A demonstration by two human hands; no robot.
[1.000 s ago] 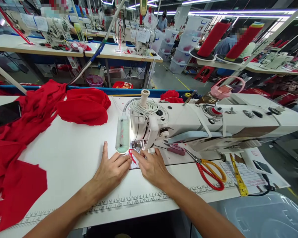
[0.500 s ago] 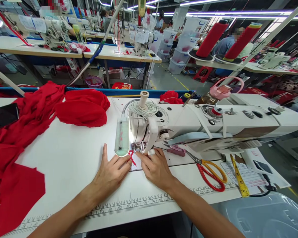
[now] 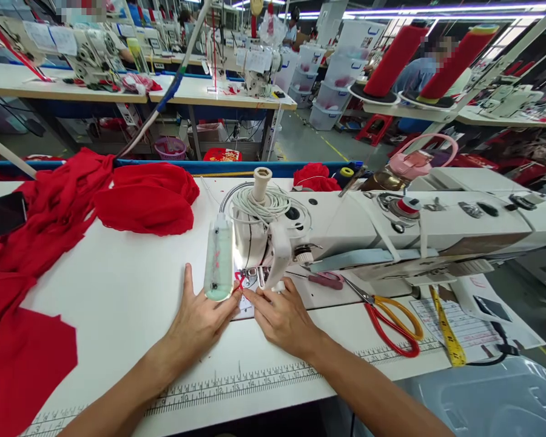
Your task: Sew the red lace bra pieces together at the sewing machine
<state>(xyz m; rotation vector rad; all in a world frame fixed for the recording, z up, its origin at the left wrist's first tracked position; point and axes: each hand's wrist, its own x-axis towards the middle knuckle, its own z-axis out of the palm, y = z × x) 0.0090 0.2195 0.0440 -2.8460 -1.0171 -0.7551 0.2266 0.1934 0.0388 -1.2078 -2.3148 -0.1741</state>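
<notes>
A narrow red ribbon, looped and crossed, lies at the presser foot of the white sewing machine. My left hand rests palm down on the table, left of the foot. Its thumb sticks out to the side, and the flat fingers reach the ribbon with their tips. From the right, my right hand bends over the machine bed; its foremost fingertip touches the ribbon's edge, and other fingers lie beside a white knob. A clear greenish guard hides part of the left fingertips.
Scissors with red and orange handles lie right of my right hand, near purple-handled snips and a yellow tape measure. Red fabric is heaped at left, beside a dark phone. A printed ruler runs along the front edge.
The view has shifted slightly. My right fingertip has come closer to my left fingertips, and less of the red ribbon shows between them.
</notes>
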